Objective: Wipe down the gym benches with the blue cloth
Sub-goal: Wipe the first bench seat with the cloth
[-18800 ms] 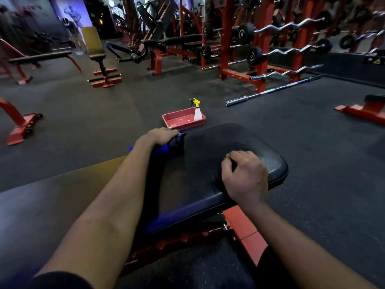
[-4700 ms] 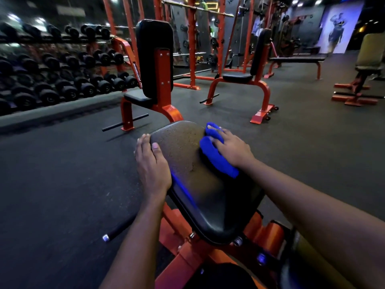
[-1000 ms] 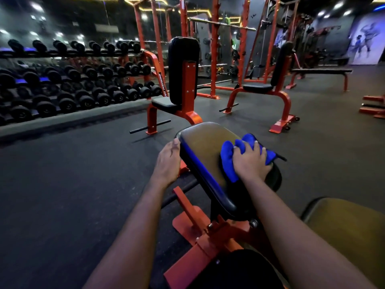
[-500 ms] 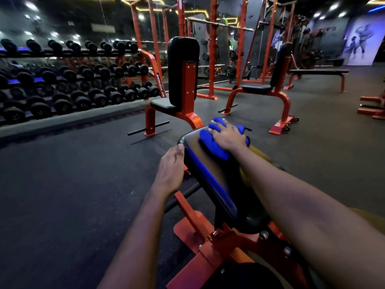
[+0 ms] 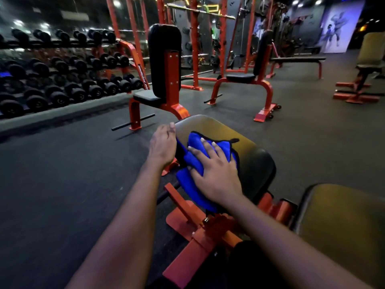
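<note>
The blue cloth (image 5: 193,163) lies bunched on the left part of the black seat pad (image 5: 250,155) of an orange-framed bench. My right hand (image 5: 214,172) presses flat on the cloth with fingers spread and straight. My left hand (image 5: 163,146) is at the pad's left edge, fingers loosely bent, and I cannot tell whether it touches the pad. The cloth hangs over the pad's left side below my right hand. The bench's second pad (image 5: 341,226) shows at the lower right.
Two orange upright seats (image 5: 164,65) (image 5: 260,65) stand ahead on the dark rubber floor. A dumbbell rack (image 5: 62,74) runs along the left. A flat bench (image 5: 298,59) and another adjustable bench (image 5: 368,65) sit at the far right. The orange base frame (image 5: 200,230) is below my arms.
My right hand has pulled the cloth back from the pad's far end toward me and to the left edge. My left hand has loosened from the pad's edge.
</note>
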A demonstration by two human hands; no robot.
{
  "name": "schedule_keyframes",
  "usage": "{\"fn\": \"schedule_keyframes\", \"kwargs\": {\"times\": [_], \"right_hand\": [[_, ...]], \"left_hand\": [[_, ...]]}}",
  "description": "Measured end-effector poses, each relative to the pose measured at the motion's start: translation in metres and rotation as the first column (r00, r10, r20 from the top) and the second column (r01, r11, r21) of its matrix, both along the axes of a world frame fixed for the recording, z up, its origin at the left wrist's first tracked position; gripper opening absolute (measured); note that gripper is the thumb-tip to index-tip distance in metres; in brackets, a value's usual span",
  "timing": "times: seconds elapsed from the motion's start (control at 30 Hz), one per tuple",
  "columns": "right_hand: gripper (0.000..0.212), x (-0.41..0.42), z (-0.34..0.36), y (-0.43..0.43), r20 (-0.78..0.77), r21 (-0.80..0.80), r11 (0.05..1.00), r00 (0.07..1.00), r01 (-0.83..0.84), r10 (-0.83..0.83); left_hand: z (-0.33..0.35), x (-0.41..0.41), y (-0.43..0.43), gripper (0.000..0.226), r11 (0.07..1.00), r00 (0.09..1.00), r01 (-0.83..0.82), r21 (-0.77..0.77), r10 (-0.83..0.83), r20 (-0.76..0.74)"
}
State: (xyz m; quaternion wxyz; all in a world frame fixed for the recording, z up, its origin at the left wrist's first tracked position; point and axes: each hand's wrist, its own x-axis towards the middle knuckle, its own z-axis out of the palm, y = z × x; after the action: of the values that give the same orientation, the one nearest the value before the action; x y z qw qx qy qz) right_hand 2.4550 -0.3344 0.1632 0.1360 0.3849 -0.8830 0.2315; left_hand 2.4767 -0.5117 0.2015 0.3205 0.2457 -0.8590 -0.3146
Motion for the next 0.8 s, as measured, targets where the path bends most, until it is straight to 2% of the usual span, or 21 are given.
{"fn": "schedule_keyframes", "kwargs": {"times": [0.1,0.2,0.3,0.43,0.53,0.63,0.7,0.8], "right_hand": [[0.055,-0.019,0.005,-0.013,0.072,0.007,1.0,0.997,0.027,-0.028],[0.053,-0.048,0.027,-0.037,0.233,0.019,0.999,0.972,0.03,-0.033],[0.052,-0.034,0.018,-0.024,0.221,-0.015,0.995,0.971,0.096,-0.091],[0.055,0.016,-0.025,0.027,0.076,-0.105,0.976,0.98,0.193,-0.186],[0.051,-0.027,-0.014,0.028,0.222,-0.095,0.967,0.952,0.234,-0.209],[0.056,-0.077,0.011,0.019,0.407,-0.053,0.937,0.865,0.344,-0.295],[0.056,-0.074,0.009,0.018,0.413,-0.061,0.916,0.845,0.398,-0.339],[0.053,-0.016,-0.017,0.028,0.374,-0.126,0.884,0.847,0.45,-0.378]], "left_hand": [[-0.003,0.002,-0.003,0.05,0.999,1.0,0.001,-0.046,0.0,0.026],[-0.004,0.005,-0.002,0.049,0.997,0.999,-0.015,-0.078,0.017,0.031],[-0.004,0.004,0.005,0.049,0.99,0.999,-0.04,-0.138,0.043,0.018],[-0.009,0.002,0.012,0.047,0.978,0.995,-0.104,-0.18,0.101,-0.023],[-0.01,0.001,0.015,0.045,0.971,0.994,-0.112,-0.212,0.111,-0.016],[-0.009,0.002,0.014,0.046,0.972,0.995,-0.096,-0.213,0.102,0.018],[-0.007,0.002,0.016,0.047,0.97,0.993,-0.111,-0.216,0.119,0.026],[-0.007,-0.003,0.026,0.05,0.958,0.983,-0.154,-0.24,0.174,0.063]]}}
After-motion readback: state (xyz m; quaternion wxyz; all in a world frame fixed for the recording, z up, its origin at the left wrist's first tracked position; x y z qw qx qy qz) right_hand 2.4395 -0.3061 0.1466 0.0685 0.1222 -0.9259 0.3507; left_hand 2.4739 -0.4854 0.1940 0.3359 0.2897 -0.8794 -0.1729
